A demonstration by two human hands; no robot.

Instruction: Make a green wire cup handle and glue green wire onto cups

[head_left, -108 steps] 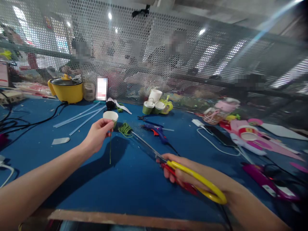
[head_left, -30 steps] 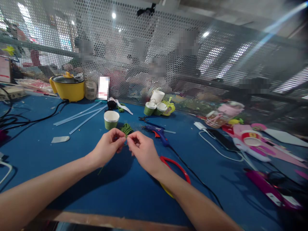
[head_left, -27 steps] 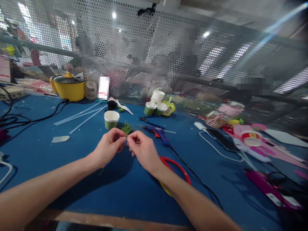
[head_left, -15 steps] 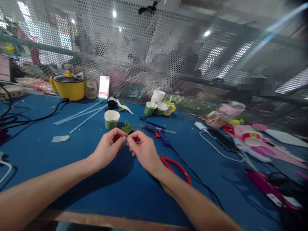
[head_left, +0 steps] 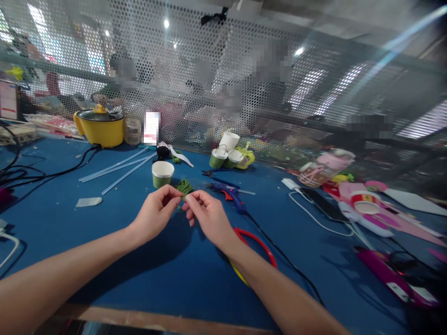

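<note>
My left hand (head_left: 159, 209) and my right hand (head_left: 207, 216) meet above the middle of the table, thumbs and forefingers pinched together. Between the fingertips is a small bit of green yarn, mostly hidden by the fingers. Just behind lies a bundle of green yarn (head_left: 185, 187). Left of the bundle stands a paper cup (head_left: 162, 175), white at the rim and wrapped in green below. Beyond my right hand lies a blue glue gun (head_left: 228, 191) with a red trigger. Red-and-yellow-handled scissors (head_left: 256, 242), partly hidden, rest under my right forearm.
Pliers (head_left: 218, 176) lie behind the glue gun. Clear glue sticks (head_left: 127, 173) lie at the left, near a yellow electric pot (head_left: 101, 128). Several small cups (head_left: 220, 158) stand by the mesh panel. A phone (head_left: 323, 204), cables and a purple power strip (head_left: 384, 272) occupy the right.
My right thumb has shifted slightly up and over the pinch, and its other fingers have spread a little. Both hands stay at the same place.
</note>
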